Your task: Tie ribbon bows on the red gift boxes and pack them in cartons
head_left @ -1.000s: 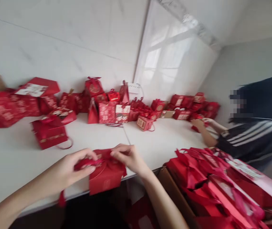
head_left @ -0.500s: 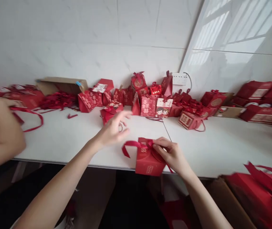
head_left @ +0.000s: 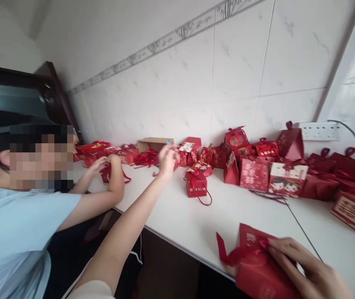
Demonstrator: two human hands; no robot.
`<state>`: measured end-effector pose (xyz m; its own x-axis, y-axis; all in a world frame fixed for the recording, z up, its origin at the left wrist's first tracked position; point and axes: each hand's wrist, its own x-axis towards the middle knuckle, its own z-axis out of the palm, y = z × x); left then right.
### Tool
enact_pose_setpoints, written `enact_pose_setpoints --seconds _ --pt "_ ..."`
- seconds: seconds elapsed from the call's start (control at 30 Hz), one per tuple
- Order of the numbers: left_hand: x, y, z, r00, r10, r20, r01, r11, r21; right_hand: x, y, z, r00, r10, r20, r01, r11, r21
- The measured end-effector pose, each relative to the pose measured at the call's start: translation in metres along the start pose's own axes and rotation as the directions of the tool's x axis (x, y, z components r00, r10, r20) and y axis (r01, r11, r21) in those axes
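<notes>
A red gift box [head_left: 261, 270] sits at the table's front edge, with a red ribbon [head_left: 227, 253] tied across its top. My right hand [head_left: 311, 265] rests on the box, its thumb and fingers closed on the ribbon's knot. My left hand [head_left: 168, 161] is stretched out over the back of the table, in front of a cardboard box [head_left: 155, 144] and beside a pile of red ribbons [head_left: 146, 158]. Its fingers look apart though somewhat blurred, and nothing shows in them. Nearer me stands a small red box with a corded handle [head_left: 196, 185].
Many red gift boxes [head_left: 255, 174] line the wall at the back of the white table [head_left: 171, 211]. A co-worker in a light blue shirt [head_left: 25, 232] sits at my left, handling a red box [head_left: 105, 174]. A power strip [head_left: 319, 131] is by the wall.
The view has swung left, bringing the co-worker into sight. My left hand has reached forward and left toward the ribbon pile. My right hand has stayed on the gift box's ribbon.
</notes>
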<state>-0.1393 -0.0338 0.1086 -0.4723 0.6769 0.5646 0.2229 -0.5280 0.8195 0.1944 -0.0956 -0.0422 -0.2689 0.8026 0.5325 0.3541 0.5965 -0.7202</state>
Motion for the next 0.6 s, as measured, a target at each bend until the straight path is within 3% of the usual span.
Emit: enact_pose_setpoints --seconds 0.03,0.1,0.13,0.17,0.2,0.27,0.33,0.4,0.5,0.57,0.6 --pt "-0.027 -0.009 0.017 0.99 -0.036 0.138 0.036 0.999 0.004 0.0 -0.011 -0.001 1.0 0.018 -0.008 -0.018 1.0 0.015" --pt "-0.083 -0.019 0.043 0.917 -0.097 0.388 0.106 0.994 -0.003 0.002 -0.031 -0.001 0.999 0.051 -0.013 -0.051 0.998 0.034" --pt "-0.108 -0.02 0.05 0.845 -0.091 0.528 0.105 0.995 0.003 0.003 -0.038 0.0 0.997 0.073 -0.028 -0.072 0.997 0.041" --pt "-0.13 -0.02 0.053 0.729 -0.017 0.685 -0.029 0.998 0.056 0.004 -0.043 0.002 0.992 0.112 -0.061 -0.109 0.993 0.045" --pt "-0.146 -0.019 0.054 0.656 0.023 0.755 -0.134 0.987 0.086 0.005 -0.045 0.005 0.983 0.154 -0.105 -0.147 0.987 0.07" --pt "-0.167 -0.019 0.052 0.61 0.023 0.792 -0.23 0.962 0.15 0.006 -0.046 0.009 0.959 0.211 -0.189 -0.184 0.971 0.15" --pt "-0.177 -0.02 0.049 0.642 -0.101 0.76 -0.162 0.951 0.262 0.007 -0.044 0.012 0.946 0.24 -0.219 -0.191 0.956 0.222" --pt "-0.179 -0.019 0.046 0.621 -0.281 0.731 -0.031 0.924 0.381 0.008 -0.044 0.013 0.948 0.253 -0.194 -0.202 0.947 0.251" --pt "-0.174 -0.014 0.041 0.488 -0.472 0.734 0.085 0.863 0.499 0.011 -0.044 0.012 0.952 0.27 -0.145 -0.233 0.944 0.233" --pt "-0.168 -0.009 0.036 0.416 -0.494 0.764 0.04 0.849 0.527 0.012 -0.044 0.01 0.951 0.276 -0.14 -0.241 0.944 0.224" --pt "-0.163 -0.006 0.034 0.403 -0.485 0.776 -0.014 0.845 0.535 0.012 -0.045 0.009 0.95 0.277 -0.142 -0.242 0.944 0.223"
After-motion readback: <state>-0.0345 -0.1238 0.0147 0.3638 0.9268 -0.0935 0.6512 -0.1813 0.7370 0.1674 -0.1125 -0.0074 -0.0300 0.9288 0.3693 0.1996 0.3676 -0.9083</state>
